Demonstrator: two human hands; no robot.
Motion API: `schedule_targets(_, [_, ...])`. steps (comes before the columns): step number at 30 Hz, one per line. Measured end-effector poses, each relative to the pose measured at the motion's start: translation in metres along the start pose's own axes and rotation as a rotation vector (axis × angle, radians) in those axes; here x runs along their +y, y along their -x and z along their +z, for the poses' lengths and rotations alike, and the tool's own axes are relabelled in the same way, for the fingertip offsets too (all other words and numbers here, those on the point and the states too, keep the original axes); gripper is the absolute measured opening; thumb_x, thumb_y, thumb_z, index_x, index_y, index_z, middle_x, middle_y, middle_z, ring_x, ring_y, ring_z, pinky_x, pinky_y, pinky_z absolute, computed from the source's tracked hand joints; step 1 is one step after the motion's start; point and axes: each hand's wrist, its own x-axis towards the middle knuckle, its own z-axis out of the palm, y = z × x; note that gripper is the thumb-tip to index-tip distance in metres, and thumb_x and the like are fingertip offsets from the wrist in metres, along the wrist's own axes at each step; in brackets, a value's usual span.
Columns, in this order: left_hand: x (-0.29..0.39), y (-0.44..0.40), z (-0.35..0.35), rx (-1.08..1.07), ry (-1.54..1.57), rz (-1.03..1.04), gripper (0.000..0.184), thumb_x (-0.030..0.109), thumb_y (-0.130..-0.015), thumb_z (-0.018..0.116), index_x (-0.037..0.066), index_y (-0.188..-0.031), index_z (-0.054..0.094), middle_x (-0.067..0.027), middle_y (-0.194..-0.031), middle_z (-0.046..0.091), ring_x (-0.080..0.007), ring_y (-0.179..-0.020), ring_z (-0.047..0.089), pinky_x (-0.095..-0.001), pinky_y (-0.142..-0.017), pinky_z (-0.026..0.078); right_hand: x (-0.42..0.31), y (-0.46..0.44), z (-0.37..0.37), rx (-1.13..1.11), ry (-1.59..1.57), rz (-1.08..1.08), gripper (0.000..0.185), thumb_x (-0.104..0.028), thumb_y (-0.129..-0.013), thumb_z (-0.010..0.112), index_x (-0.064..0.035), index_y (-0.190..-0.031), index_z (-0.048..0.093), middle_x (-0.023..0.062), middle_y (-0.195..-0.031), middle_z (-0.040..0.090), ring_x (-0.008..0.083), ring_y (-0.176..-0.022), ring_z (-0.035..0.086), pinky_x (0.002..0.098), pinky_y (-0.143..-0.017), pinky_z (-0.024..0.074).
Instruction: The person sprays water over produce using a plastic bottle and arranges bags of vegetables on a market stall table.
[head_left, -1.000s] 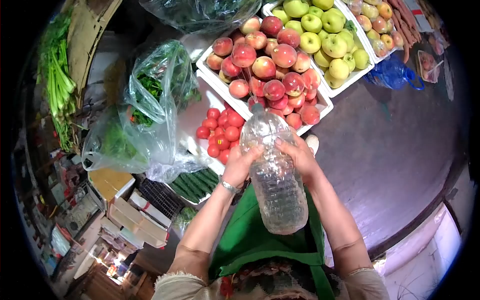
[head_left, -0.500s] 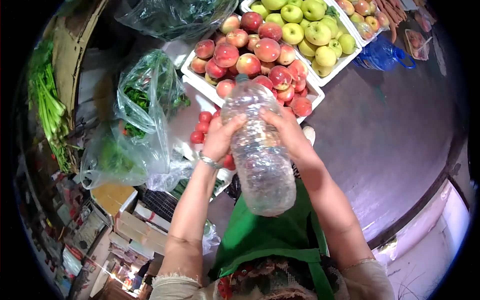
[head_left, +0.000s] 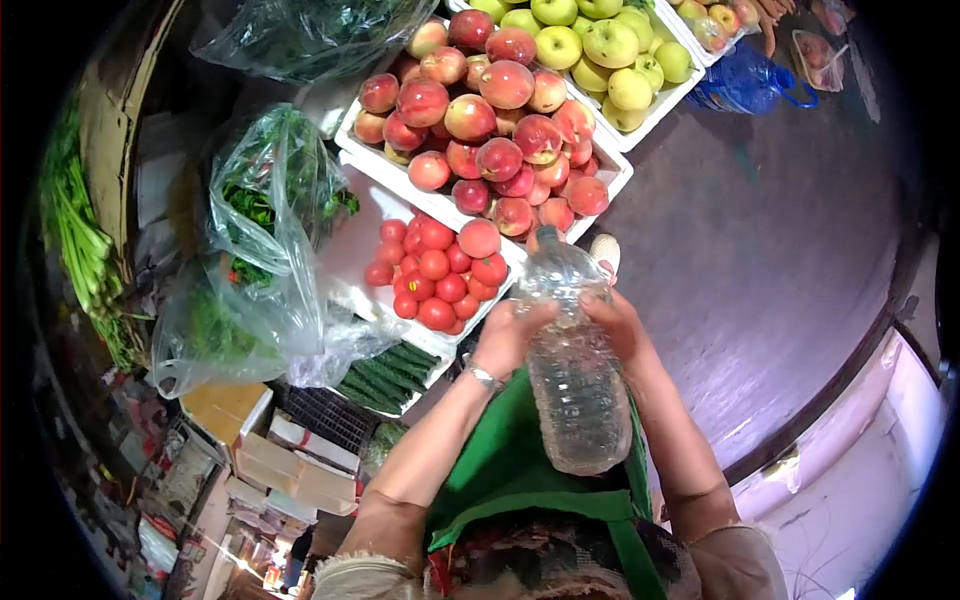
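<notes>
I have a large clear plastic bottle [head_left: 585, 400] between my two hands, its neck tipped toward eleven o'clock and its base at six, over my green apron [head_left: 500, 480]. My left hand [head_left: 508, 338] closes on it from nine o'clock and my right hand [head_left: 617, 325] from two, both partly curled to its width. My thumbs lie across the near face; most of my fingers are hidden behind the bottle, so I cannot tell how far they wrap. Glare and ridges on the plastic make it hard to say what is inside, and the neck is too blurred to tell whether a cap is on.

Going by a dial centred on the bottle, red tomatoes [head_left: 434, 264] sit at ten o'clock and cucumbers [head_left: 375, 382] at nine, partly covered by crumpled plastic. A crate of peaches [head_left: 505, 85] stands toward eleven. The yellow-green apples [head_left: 628, 90] at twelve are cut off by the top edge. A shoe [head_left: 604, 250] shows only in part near twelve, just beyond my right hand. At one o'clock lies a blue jug [head_left: 745, 80], its near end tucked against the apples' crate.
</notes>
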Motion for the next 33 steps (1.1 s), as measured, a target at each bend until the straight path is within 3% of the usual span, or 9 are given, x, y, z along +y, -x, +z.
schedule_targets(2, [0.014, 0.006, -0.007, 0.082, 0.278, -0.026, 0.029, 0.015, -0.088, 0.061, -0.002, -0.111, 0.059, -0.0059, -0.101, 0.064, -0.0132, -0.089, 0.061, -0.0280, -0.078, 0.050, -0.004, -0.016, 0.008, -0.081, 0.107, -0.060, 0.040, -0.027, -0.088, 0.060, -0.0032, -0.119, 0.052, 0.0057, -0.095, 0.062, 0.0144, -0.077, 0.060, 0.0273, -0.066, 0.0489])
schedule_targets(5, [0.038, -0.006, -0.020, 0.047, 0.219, -0.008, 0.030, 0.015, -0.089, 0.061, -0.003, -0.113, 0.058, -0.0070, -0.103, 0.064, -0.0138, -0.086, 0.062, -0.0285, -0.074, 0.051, -0.023, -0.022, 0.032, -0.196, 0.047, -0.136, 0.035, -0.023, -0.091, 0.058, -0.0011, -0.117, 0.054, 0.0053, -0.099, 0.061, 0.0113, -0.081, 0.059, 0.0243, -0.071, 0.0479])
schedule_targets(11, [0.037, -0.028, 0.001, -0.063, 0.258, -0.027, 0.035, 0.019, -0.087, 0.064, -0.001, -0.115, 0.057, -0.0075, -0.103, 0.064, -0.0148, -0.088, 0.062, -0.0287, -0.076, 0.051, -0.031, -0.017, 0.011, 0.009, -0.018, -0.074, 0.036, -0.019, -0.090, 0.057, 0.0000, -0.120, 0.052, 0.0082, -0.104, 0.063, 0.0154, -0.086, 0.062, 0.0293, -0.073, 0.0504])
schedule_targets(13, [0.031, -0.021, 0.014, -0.001, 0.297, -0.057, 0.030, 0.017, -0.088, 0.064, -0.004, -0.109, 0.060, -0.0076, -0.095, 0.066, -0.0130, -0.078, 0.063, -0.0265, -0.067, 0.051, -0.024, -0.011, 0.001, -0.001, 0.001, -0.055, 0.039, -0.021, -0.089, 0.058, 0.0002, -0.121, 0.052, 0.0091, -0.103, 0.063, 0.0168, -0.084, 0.063, 0.0304, -0.072, 0.0509])
schedule_targets(17, [0.006, -0.009, 0.012, -0.016, 0.262, -0.117, 0.029, 0.017, -0.088, 0.063, -0.003, -0.109, 0.060, -0.0069, -0.097, 0.065, -0.0124, -0.080, 0.062, -0.0255, -0.068, 0.051, 0.002, -0.010, -0.016, 0.025, -0.055, 0.003, 0.045, -0.028, -0.085, 0.063, -0.0010, -0.120, 0.052, 0.0081, -0.102, 0.062, 0.0174, -0.081, 0.062, 0.0322, -0.070, 0.0509])
schedule_targets(20, [0.007, -0.002, 0.008, 0.011, 0.222, -0.051, 0.028, 0.015, -0.089, 0.061, -0.003, -0.110, 0.059, -0.0059, -0.097, 0.065, -0.0122, -0.082, 0.062, -0.0254, -0.070, 0.050, 0.007, -0.010, -0.018, -0.034, 0.022, 0.003, 0.045, -0.029, -0.085, 0.064, -0.0016, -0.119, 0.053, 0.0064, -0.100, 0.062, 0.0159, -0.079, 0.061, 0.0311, -0.069, 0.0505])
schedule_targets(25, [0.045, -0.017, 0.010, 0.010, 0.256, -0.052, 0.028, 0.014, -0.090, 0.060, -0.003, -0.111, 0.059, -0.0067, -0.098, 0.065, -0.0137, -0.085, 0.063, -0.0275, -0.072, 0.052, -0.041, -0.013, 0.008, -0.034, 0.022, -0.030, 0.041, -0.025, -0.088, 0.062, -0.0047, -0.122, 0.051, 0.0050, -0.100, 0.061, 0.0134, -0.080, 0.061, 0.0276, -0.065, 0.0517])
schedule_targets(28, [0.053, -0.029, 0.021, -0.014, 0.365, 0.048, 0.028, 0.015, -0.090, 0.060, -0.002, -0.112, 0.057, -0.0080, -0.100, 0.064, -0.0133, -0.083, 0.063, -0.0263, -0.071, 0.052, -0.077, -0.002, 0.020, -0.035, 0.131, -0.046, 0.042, -0.024, -0.087, 0.062, -0.0011, -0.121, 0.051, 0.0082, -0.102, 0.063, 0.0151, -0.083, 0.063, 0.0289, -0.073, 0.0535])
schedule_targets(33, [0.048, -0.050, 0.044, -0.017, 0.445, 0.138, 0.030, 0.017, -0.088, 0.061, 0.001, -0.113, 0.056, -0.0059, -0.100, 0.064, -0.0142, -0.085, 0.062, -0.0281, -0.073, 0.051, -0.113, -0.016, 0.003, -0.064, 0.262, -0.076, 0.044, -0.025, -0.087, 0.062, 0.0020, -0.120, 0.051, 0.0106, -0.103, 0.063, 0.0161, -0.083, 0.064, 0.0279, -0.073, 0.0532])
